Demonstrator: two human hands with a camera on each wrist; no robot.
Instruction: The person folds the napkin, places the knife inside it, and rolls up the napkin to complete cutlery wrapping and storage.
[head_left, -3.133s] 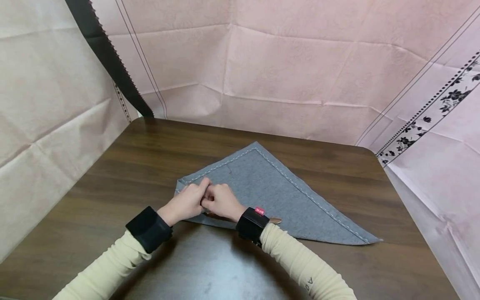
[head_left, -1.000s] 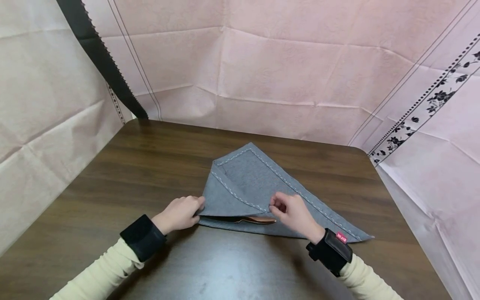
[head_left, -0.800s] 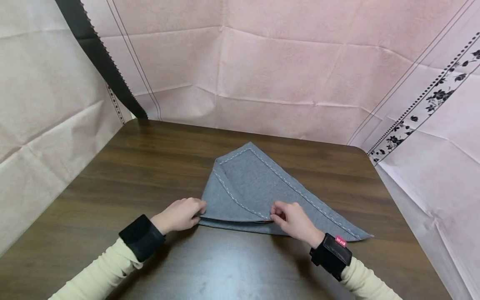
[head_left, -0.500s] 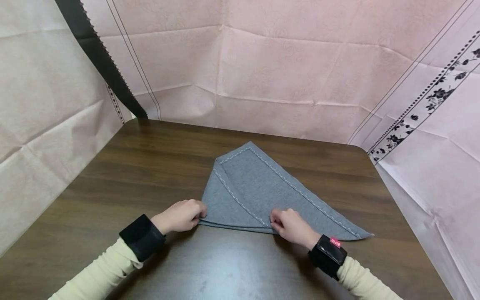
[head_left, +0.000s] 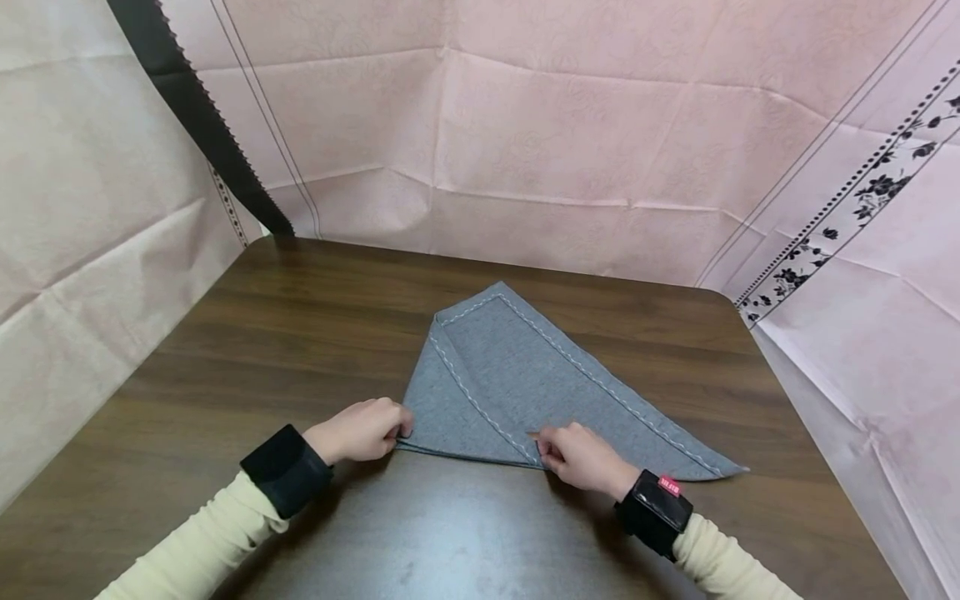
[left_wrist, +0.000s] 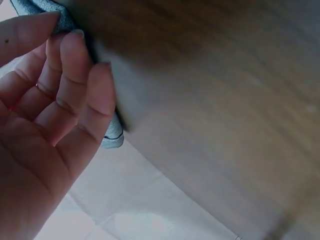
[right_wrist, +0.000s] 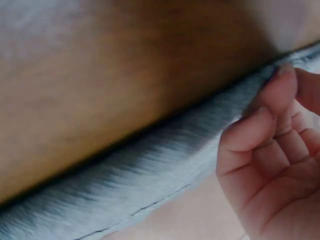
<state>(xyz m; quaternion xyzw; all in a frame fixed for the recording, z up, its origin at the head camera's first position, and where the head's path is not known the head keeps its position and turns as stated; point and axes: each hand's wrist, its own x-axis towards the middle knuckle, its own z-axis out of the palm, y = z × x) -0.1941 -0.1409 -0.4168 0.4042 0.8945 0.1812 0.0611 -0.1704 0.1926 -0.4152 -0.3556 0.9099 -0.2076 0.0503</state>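
Over the last second the folded flap of the grey cloth napkin (head_left: 517, 392) came down flat on the worktop (head_left: 300, 333), covering the copper spoon. The left hand (head_left: 362, 431) pinched its near-left corner, and the right hand (head_left: 579, 457) pinched the flap's tip.

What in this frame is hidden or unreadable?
- Head view: whatever lies under the gray napkin is covered by its folded flap.
- Head view: the red tag on the right wristband is too small to read.
- Both wrist views: motion blur smears the table and cloth.
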